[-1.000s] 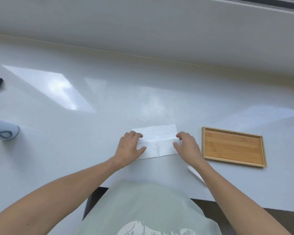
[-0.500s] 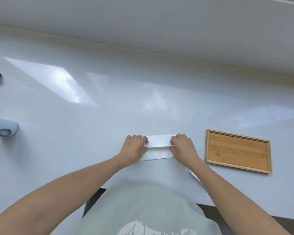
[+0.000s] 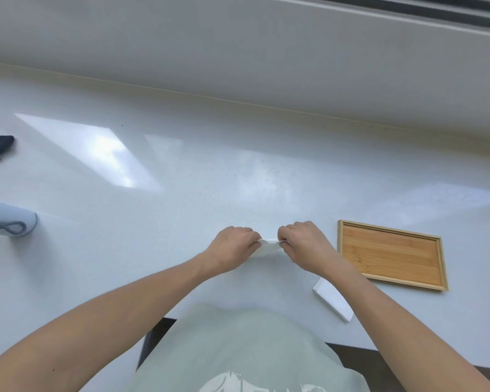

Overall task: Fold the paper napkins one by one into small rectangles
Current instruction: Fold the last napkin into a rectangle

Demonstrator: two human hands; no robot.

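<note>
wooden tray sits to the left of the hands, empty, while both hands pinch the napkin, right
Not quite. In the head view the wooden tray lies to the right of the hands, not the left. It is empty, and the left hand and right hand both pinch the napkin.

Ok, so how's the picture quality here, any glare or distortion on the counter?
Head view: a bright window reflection glares on the white countertop at left; wide-angle bending curves the back edge; the white napkin pinched between the left hand and right hand barely stands out.
</note>
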